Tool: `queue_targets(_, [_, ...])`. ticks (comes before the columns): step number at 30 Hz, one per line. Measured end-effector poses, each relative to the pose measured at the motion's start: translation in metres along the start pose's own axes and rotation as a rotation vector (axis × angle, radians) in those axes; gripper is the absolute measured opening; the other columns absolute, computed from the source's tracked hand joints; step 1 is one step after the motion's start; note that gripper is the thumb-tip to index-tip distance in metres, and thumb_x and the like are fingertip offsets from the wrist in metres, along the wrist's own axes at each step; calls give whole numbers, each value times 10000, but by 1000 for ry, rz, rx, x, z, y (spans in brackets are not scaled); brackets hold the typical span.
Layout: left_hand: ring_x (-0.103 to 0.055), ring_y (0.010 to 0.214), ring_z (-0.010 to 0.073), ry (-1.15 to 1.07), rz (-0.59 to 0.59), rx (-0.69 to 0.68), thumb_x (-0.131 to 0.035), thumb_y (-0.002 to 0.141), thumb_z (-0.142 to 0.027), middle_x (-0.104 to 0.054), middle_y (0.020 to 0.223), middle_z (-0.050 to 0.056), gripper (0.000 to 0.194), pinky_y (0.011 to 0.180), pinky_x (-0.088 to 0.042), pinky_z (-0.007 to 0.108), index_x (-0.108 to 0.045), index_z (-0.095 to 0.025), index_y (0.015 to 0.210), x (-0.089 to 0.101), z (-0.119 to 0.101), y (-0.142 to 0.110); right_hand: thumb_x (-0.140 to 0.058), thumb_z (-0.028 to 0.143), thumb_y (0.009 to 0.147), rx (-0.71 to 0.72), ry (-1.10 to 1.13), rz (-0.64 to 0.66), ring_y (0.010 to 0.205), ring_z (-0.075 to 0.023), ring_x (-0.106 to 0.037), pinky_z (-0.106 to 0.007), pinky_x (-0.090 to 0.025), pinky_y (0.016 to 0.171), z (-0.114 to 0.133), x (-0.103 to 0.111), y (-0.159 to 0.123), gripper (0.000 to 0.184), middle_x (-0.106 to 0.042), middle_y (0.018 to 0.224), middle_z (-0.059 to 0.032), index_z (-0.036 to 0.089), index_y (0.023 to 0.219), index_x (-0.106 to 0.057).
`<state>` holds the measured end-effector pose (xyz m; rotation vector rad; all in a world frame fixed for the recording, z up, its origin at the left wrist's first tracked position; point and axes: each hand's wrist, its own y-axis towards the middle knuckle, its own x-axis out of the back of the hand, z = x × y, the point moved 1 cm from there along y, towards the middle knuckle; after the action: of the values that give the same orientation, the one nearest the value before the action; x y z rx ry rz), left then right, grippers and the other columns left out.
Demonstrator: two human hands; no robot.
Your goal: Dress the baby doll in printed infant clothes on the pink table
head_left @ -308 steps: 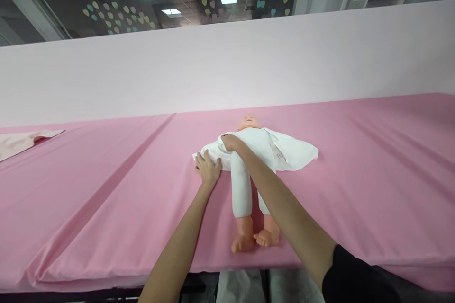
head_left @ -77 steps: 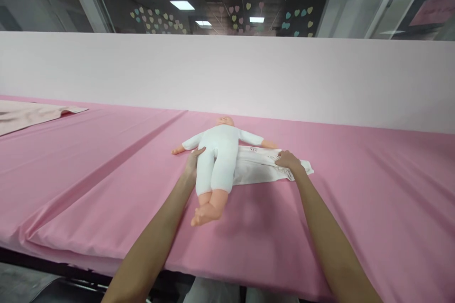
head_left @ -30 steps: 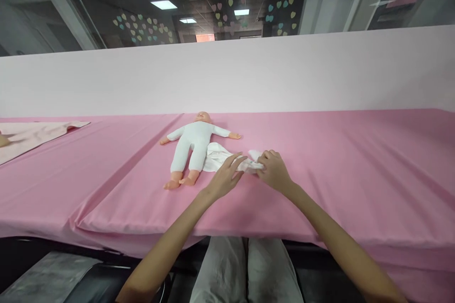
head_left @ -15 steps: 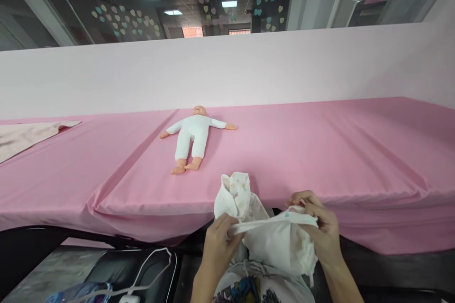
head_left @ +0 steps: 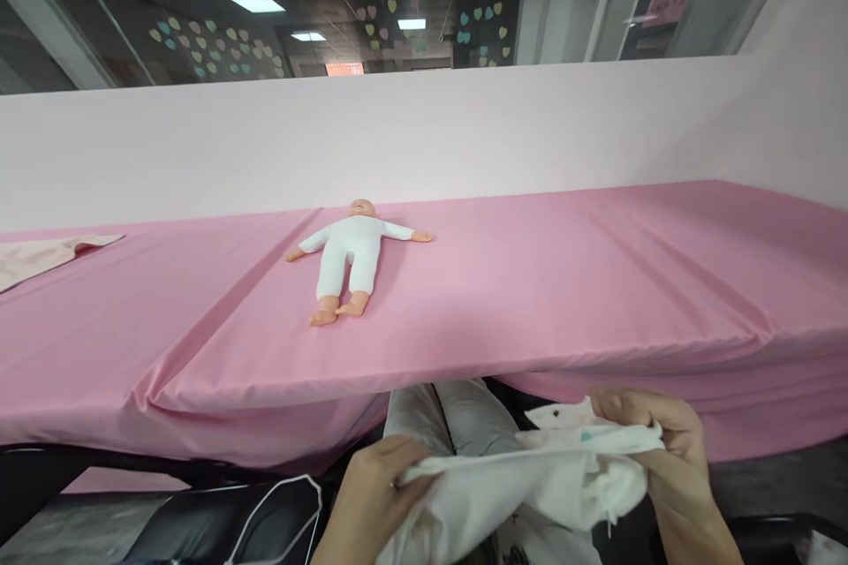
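The garment (head_left: 530, 481) I hold is white, printed with small teal and pink marks. The table cover (head_left: 530, 282) is solid pink, the doll's suit (head_left: 344, 252) plain white, my trousers (head_left: 450, 419) grey. Pastel pink, teal and yellow hearts (head_left: 199, 44) pattern the far wall.

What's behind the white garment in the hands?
Grey trousers on the person's legs show above the white garment, held by the left hand and right hand; the lap directly behind it is covered.
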<state>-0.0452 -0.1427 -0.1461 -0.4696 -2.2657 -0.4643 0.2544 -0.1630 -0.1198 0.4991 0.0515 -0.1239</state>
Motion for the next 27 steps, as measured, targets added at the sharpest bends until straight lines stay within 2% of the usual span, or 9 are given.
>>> queue_targets(6, [-609, 815, 144, 143, -423, -146, -454, 820, -140, -603, 924, 70, 297, 709, -500, 212, -648, -228, 1026, -16, 22, 7, -650, 316, 684, -126, -229, 76, 468, -116, -344, -233, -253, 415, -23, 32, -5, 217, -376, 576, 20, 213, 647, -462])
queue_targets(10, [-580, 662, 111, 223, -533, -170, -515, 791, -144, -582, 824, 45, 240, 599, -478, 182, -650, -204, 979, -11, 27, 6, -635, 232, 632, -71, -391, -39, 468, -105, -396, -205, -290, 416, -24, 40, 7, 141, -419, 565, 29, 201, 616, -499])
queue_targets(12, [-521, 543, 97, 254, -508, -151, -568, 782, -199, -550, 672, -1, 146, 514, -433, 181, -658, -202, 898, 5, 26, 16, -630, 208, 591, -60, -455, -55, 458, -101, -401, -200, -286, 414, -17, 38, 30, 130, -432, 538, 34, 194, 574, -502])
queue_targets(14, [-448, 470, 92, 282, -501, -143, -610, 770, -272, -478, 544, -39, 93, 468, -379, 195, -658, -206, 814, 29, 24, 43, -636, 220, 577, -43, -486, -50, 464, -99, -401, -200, -291, 425, -10, 32, 69, 141, -439, 518, 36, 190, 555, -500])
queue_targets(17, [-513, 625, 128, 310, -695, -97, -637, 751, -376, -534, 652, -8, 191, 618, -420, 231, -658, -196, 811, 65, 29, 115, -609, 218, 615, 34, -543, -198, 566, -106, -463, -205, -357, 524, -15, 21, 152, 97, -497, 620, 25, 184, 638, -521])
queue_targets(19, [-558, 798, 157, 294, -649, -63, -649, 737, -355, -606, 918, 32, 293, 742, -434, 254, -636, -196, 983, 75, 42, 171, -620, 253, 651, 36, -721, -187, 662, -122, -509, -219, -385, 613, -35, 16, 205, 152, -549, 720, 11, 182, 778, -573])
queue_targets(22, [-565, 892, 164, 257, -320, 117, -630, 734, -246, -572, 1133, 77, 507, 813, -432, 266, -512, -178, 1222, 64, 74, 231, -661, 320, 662, -262, -1112, 27, 779, -166, -552, -254, -394, 681, -82, 18, 248, 416, -607, 893, -32, 186, 1047, -577])
queue_targets(24, [-573, 908, 184, 248, -218, 167, -623, 715, -200, -613, 1060, 90, 456, 829, -429, 278, -561, -150, 1164, 48, 94, 244, -643, 313, 678, -442, -1198, 194, 838, -181, -567, -247, -400, 675, -111, 24, 249, 424, -620, 991, -61, 172, 1073, -579])
queue_targets(27, [-570, 939, 225, 246, -187, 229, -573, 752, -262, -629, 1021, 123, 310, 839, -416, 315, -636, -122, 1021, 31, 115, 238, -639, 291, 670, -542, -1177, 307, 781, -163, -586, -220, -400, 602, -134, 34, 233, 295, -645, 959, -58, 157, 933, -644])
